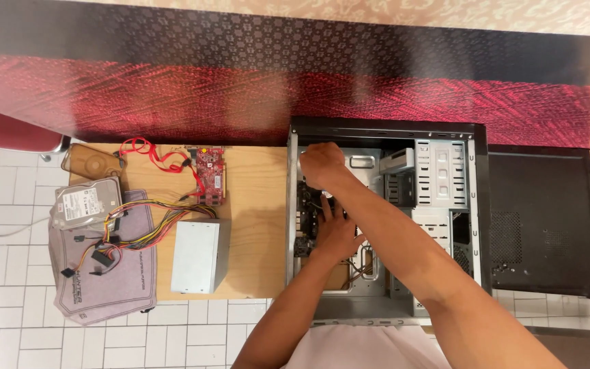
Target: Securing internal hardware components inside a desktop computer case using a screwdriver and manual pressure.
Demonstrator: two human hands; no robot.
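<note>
We see one open computer case [384, 130] lying on the wooden table [257, 205], both our hands inside it: the left hand [336, 232] lies flat with fingers spread over the one motherboard [306, 225], while the right hand [322, 164], arm crossing over, is curled near the top corner, holding what we cannot tell. Left of the case lie one grey power supply [199, 254], one red card [209, 174] and one hard drive [87, 203]

White tiled floor [8, 225], wooden table [257, 205] — red-black wall [172, 75]
</note>
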